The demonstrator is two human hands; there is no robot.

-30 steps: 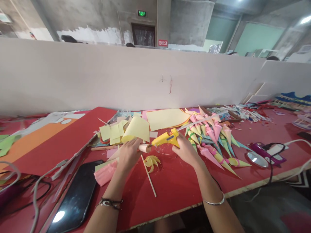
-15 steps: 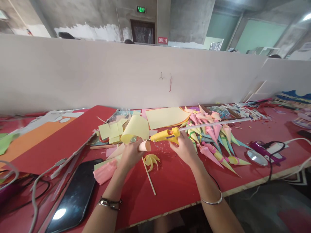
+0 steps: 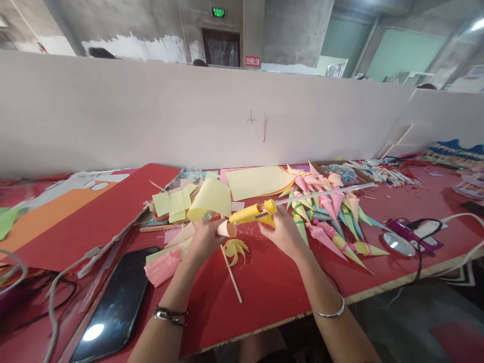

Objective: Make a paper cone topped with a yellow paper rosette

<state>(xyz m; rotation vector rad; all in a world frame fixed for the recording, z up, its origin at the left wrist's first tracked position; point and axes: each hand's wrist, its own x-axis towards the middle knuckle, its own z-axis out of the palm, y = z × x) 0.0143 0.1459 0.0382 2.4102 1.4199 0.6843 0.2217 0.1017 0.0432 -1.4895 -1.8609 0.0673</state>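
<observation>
My left hand (image 3: 205,241) is closed around a rolled peach paper cone (image 3: 228,230), its open end facing right. In my right hand (image 3: 284,233) is a yellow hot glue gun (image 3: 252,214), with a long clear glue stick (image 3: 327,193) jutting out of its back to the right. The gun's nozzle is at the upper rim of the cone; whether they touch I cannot tell. Below lies a yellow curled-paper flower (image 3: 235,250) beside a thin pale stick (image 3: 233,280). A pink crepe paper roll (image 3: 163,267) rests left of my left hand.
Finished-looking paper cones (image 3: 335,201) in several colours are heaped right of my right hand. A black phone (image 3: 115,305) and red card sheets (image 3: 91,222) lie left. A purple device (image 3: 414,237) with a cable sits far right. A pale partition (image 3: 170,116) stands behind the table.
The glue gun has moved left, bringing its nozzle to the cone's rim. My left hand still holds the cone, which has shifted slightly.
</observation>
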